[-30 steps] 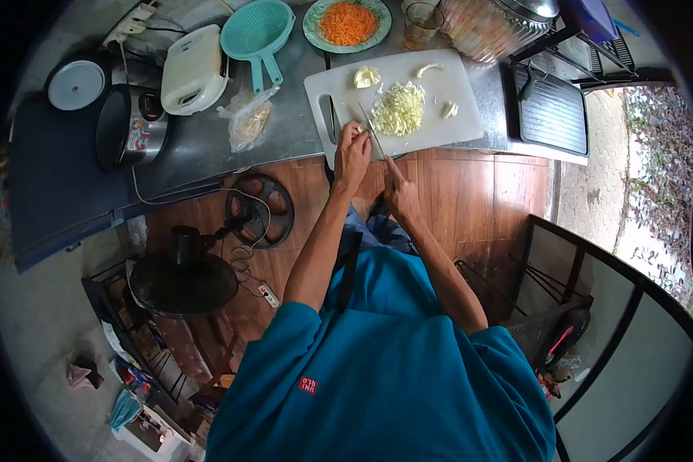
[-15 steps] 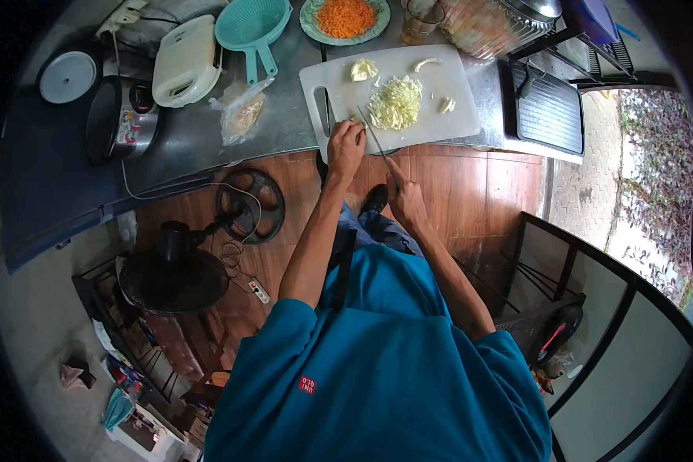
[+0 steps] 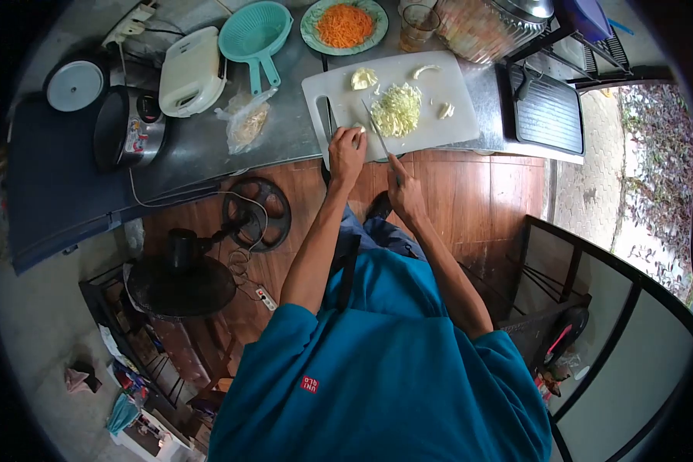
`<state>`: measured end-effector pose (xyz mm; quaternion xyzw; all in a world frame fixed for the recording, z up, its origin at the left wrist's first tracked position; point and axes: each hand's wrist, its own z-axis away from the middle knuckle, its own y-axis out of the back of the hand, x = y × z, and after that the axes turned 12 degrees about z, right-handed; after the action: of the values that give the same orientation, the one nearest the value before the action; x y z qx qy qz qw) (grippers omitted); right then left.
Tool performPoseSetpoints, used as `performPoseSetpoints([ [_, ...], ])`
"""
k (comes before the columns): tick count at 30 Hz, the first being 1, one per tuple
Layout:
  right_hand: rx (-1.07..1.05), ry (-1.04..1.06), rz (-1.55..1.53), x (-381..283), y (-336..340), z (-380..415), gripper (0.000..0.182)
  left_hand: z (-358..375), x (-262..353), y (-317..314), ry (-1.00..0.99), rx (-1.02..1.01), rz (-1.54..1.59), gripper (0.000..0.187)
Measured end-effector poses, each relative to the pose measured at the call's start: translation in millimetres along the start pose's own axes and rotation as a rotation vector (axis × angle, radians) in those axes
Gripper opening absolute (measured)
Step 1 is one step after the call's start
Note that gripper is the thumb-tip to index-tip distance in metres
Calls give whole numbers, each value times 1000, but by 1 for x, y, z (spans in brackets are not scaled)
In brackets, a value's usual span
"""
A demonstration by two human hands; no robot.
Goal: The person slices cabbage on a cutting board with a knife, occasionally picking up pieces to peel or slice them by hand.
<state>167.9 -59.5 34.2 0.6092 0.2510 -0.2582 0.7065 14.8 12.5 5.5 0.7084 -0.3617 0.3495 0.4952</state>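
One grey metal tabletop (image 3: 208, 142) runs across the top of the view, and on it lies one white rectangular plastic cutting board (image 3: 439, 123) with a slot handle at its left end. Left of the board stand one black-and-silver rice cooker (image 3: 131, 127), one cream sandwich maker (image 3: 192, 69), one teal plastic colander (image 3: 256, 31) and one clear plastic bag (image 3: 246, 119). Behind the board are one green plate of shredded orange carrot (image 3: 345, 23) and one glass of brown liquid (image 3: 417, 23). On the board sits one pile of shredded pale cabbage (image 3: 396, 110), with three loose cabbage pieces around it and one small cabbage piece (image 3: 358, 127) at the near edge. The left hand (image 3: 346, 150) has its fingers curled together, pressing that small piece down on the board. The right hand (image 3: 402, 189) is closed around the handle of one narrow steel knife (image 3: 377, 131). The knife's long axis runs from the near edge of the board away from the person, tip pointing toward the far left, the blade lying just beside the left fingertips and left of the shredded pile.
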Motion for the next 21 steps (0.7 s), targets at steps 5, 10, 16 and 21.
performPoseSetpoints([
  [5, -77, -93, -60, -12, 21, 12, 41, -2, -2, 2, 150, 88, 182, 21],
  [10, -48, -75, -76, -5, 16, 17, 38, -3, -5, 4, 92, 37, 92, 23],
  [16, -34, -88, -67, -5, 18, 20, 37, -8, 5, 10, -176, -22, -131, 23],
  [21, -80, -121, -74, -9, 21, 20, 40, 0, 15, 4, 93, -18, -19, 24],
])
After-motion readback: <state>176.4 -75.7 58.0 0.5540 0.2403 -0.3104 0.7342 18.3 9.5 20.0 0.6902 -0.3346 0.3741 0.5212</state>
